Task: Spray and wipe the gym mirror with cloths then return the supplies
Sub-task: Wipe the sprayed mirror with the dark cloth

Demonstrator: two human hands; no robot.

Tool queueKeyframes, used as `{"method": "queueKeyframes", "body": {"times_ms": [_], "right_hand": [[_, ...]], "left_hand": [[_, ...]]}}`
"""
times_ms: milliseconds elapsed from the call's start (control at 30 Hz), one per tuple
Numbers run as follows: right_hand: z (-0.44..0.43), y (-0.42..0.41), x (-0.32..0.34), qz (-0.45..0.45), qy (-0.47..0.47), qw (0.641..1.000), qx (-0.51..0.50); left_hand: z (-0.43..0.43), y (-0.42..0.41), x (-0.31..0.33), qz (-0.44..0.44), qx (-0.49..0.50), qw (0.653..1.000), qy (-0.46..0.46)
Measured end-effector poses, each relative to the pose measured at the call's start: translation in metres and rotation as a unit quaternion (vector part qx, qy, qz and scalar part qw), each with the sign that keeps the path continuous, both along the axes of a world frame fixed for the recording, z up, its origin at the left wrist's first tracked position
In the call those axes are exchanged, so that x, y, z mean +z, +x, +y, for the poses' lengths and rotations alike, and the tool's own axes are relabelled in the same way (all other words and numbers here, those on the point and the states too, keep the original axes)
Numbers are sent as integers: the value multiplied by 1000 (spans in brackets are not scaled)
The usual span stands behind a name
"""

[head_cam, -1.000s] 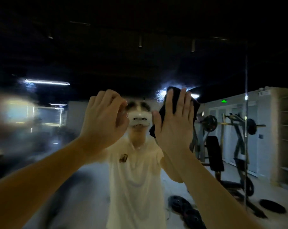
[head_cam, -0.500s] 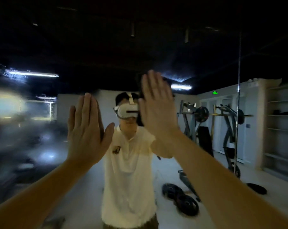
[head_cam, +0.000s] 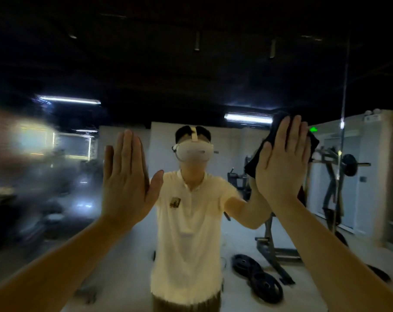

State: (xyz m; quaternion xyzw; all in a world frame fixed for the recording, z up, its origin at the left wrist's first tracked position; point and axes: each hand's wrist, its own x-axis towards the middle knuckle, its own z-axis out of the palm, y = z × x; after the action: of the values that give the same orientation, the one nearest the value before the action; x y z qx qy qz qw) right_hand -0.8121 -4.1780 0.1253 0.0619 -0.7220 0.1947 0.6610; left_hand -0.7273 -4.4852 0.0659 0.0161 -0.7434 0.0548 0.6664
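The gym mirror [head_cam: 62, 190] fills the view, and its left part looks misted and smeared. My right hand [head_cam: 283, 163] lies flat with straight fingers and presses a dark cloth [head_cam: 251, 164] against the glass at the upper right. The cloth's edges show on both sides of the palm. Left of centre, my left hand [head_cam: 128, 176] is also flat against the mirror, fingers together and pointing up. Whether a cloth lies under it is hidden. No spray bottle is in view.
A vertical mirror seam [head_cam: 343, 136] runs just right of my right hand. The glass reflects a person in a white shirt and headset, a weight rack [head_cam: 335, 176] and weight plates [head_cam: 258, 280] on the pale floor.
My right hand has slid the dark cloth across the glass, first up and left, then out to the right. My left hand went from curled to flat and stayed left of centre.
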Motion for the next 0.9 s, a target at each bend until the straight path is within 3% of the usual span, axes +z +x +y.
{"method": "queueKeyframes", "body": {"times_ms": [100, 400, 600, 767, 900], "right_hand": [[-19, 5, -1, 21, 50, 999, -1], [-84, 29, 3, 16, 81, 997, 5], [-173, 58, -3, 9, 129, 992, 5], [-240, 79, -17, 7, 158, 987, 32], [-245, 83, -44, 19, 275, 960, 49]], "left_hand": [[3, 0, -1, 7, 3, 1000, 6], [-2, 3, 0, -36, -3, 999, 7], [-35, 32, 3, -73, -41, 993, -86], [-85, 69, -8, -38, -27, 995, -85], [-90, 71, -31, -29, -62, 995, -70]]}}
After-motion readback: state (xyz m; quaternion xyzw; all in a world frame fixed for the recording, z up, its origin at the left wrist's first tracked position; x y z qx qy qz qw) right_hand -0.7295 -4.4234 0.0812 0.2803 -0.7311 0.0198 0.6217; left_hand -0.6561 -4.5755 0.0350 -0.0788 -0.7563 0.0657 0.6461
